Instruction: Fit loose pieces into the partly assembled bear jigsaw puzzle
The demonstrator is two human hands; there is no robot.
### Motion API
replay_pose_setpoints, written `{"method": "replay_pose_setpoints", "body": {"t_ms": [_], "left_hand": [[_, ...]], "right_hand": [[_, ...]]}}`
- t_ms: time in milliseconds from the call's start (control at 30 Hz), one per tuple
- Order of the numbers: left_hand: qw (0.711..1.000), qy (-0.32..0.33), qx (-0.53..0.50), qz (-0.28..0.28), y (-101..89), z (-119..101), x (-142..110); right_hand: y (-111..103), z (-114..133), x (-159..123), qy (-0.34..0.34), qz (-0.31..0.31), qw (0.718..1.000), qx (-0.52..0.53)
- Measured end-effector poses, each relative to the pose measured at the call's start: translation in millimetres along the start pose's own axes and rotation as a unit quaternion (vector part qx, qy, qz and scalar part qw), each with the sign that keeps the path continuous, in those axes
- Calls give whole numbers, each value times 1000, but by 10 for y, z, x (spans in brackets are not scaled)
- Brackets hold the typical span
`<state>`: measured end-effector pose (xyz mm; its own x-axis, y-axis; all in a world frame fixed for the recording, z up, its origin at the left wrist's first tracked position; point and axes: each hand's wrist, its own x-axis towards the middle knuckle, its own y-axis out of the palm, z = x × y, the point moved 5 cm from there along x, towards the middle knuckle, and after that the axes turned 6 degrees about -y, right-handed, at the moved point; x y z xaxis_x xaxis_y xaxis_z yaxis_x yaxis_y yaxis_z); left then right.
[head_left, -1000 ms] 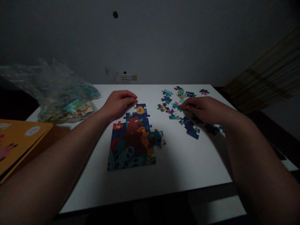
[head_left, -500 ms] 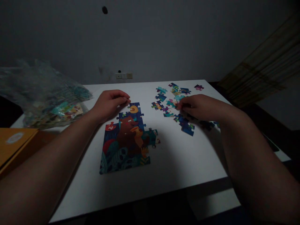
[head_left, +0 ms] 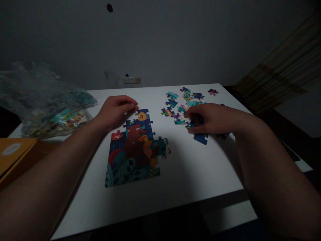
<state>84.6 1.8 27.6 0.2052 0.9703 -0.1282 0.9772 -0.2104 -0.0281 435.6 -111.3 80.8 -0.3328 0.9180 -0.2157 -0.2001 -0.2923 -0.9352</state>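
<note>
A partly joined jigsaw puzzle (head_left: 136, 150) with a brown bear on it lies flat on the white table. Beside its upper left edge rests my left hand (head_left: 117, 108), fingers curled and thumb close to the index finger; nothing shows in them. To the right, my right hand (head_left: 204, 117) reaches over the loose puzzle pieces (head_left: 180, 119), thumb and fingers apart. Its fingertips are at a dark blue piece (head_left: 200, 138) and its neighbours; the hand hides some pieces beneath it. No piece is visibly lifted.
A clear plastic bag (head_left: 57, 103) with colourful pieces inside stands at the left. Nearer to me is an orange box (head_left: 17, 154). One purple piece (head_left: 213, 91) lies apart at the back right of the table (head_left: 180, 184). A wall with sockets (head_left: 131, 80) rises behind.
My right hand has shifted slightly left and towards me over the loose pieces, and its thumb has spread away from the fingers. My left hand stays beside the joined puzzle.
</note>
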Motion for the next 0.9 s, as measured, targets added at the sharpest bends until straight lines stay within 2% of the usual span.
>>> {"method": "replay_pose_setpoints", "body": {"t_ms": [100,200,367,500,567,700,900], "left_hand": [[1000,2,2,3,4,4,1],[1000,2,2,4,19,4,-6],[1000,-3,-12,12,46,-2,-19],[1000,-2,-10,16,51,-6,-20],[1000,2,-12,18,52,-6,-18],[1000,7,-7,18,49,-6,-12],[1000,16,9,17,29,-16,-4]], "right_hand": [[29,-68,-16,6,-21,1000,4],[65,-91,-32,-21,-25,999,20],[102,-20,-44,-71,-6,996,59],[59,61,-21,-83,-36,993,82],[9,114,-3,-96,-73,984,131],[-60,170,33,-109,-141,949,262],[62,169,102,-92,-106,938,317]]}}
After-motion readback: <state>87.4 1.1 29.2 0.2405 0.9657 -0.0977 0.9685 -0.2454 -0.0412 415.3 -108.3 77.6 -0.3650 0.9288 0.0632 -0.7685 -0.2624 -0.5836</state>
